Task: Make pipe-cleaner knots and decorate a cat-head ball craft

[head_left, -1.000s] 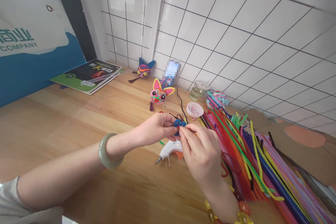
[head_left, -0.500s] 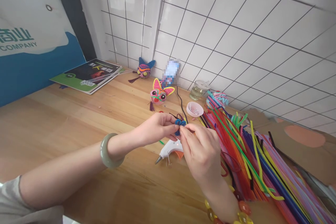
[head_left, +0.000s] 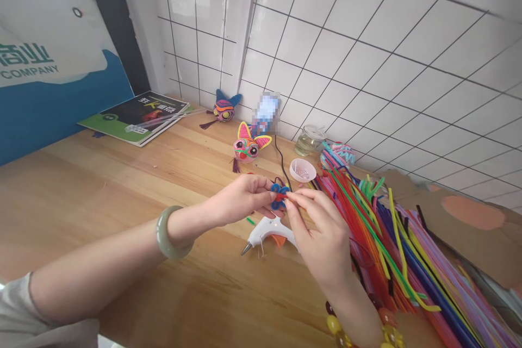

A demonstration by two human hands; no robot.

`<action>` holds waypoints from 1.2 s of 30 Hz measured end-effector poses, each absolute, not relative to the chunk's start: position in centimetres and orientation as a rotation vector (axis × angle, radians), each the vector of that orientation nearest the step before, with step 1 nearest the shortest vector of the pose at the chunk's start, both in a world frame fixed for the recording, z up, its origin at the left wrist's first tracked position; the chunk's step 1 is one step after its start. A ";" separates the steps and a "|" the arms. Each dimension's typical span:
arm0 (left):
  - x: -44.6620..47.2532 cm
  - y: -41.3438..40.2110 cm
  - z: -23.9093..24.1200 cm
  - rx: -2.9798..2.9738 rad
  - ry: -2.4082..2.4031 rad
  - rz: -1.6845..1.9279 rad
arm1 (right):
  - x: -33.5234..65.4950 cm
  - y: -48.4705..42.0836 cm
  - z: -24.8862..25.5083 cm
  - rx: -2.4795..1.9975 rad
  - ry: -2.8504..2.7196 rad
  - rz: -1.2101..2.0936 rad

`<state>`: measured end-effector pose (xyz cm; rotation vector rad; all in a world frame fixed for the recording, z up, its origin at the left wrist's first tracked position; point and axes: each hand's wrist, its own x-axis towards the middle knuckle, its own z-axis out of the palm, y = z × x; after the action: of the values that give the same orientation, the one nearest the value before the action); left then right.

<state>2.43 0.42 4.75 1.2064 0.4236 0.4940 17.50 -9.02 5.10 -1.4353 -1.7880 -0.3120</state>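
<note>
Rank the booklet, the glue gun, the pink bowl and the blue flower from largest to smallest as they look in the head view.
1. Booklet
2. Glue gun, going by its visible part
Unranked, both smaller: pink bowl and blue flower; they look close, and the flower is partly covered.

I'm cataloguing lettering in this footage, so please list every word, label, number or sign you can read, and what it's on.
"商业": blue-and-white board, at the picture's left edge
"COMPANY": same board, below
Booklet: cover lettering too blurred to read surely
Phone: screen pixelated, unreadable
Glue gun: tiny mark, too small to read
</note>
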 end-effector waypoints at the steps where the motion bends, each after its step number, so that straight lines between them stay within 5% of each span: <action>1: 2.5 0.4 4.8 1.206 0.425 0.497 | 17.4 -9.0 5.0 -1.439 -1.808 -0.337; 36: 2.8 -0.1 4.2 1.256 0.437 0.539 | 17.9 -8.9 4.9 -1.520 -1.822 -0.291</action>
<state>2.82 -0.08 4.19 1.2557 0.4374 0.5389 17.87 -8.92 4.91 -1.5202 -1.8220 -0.2910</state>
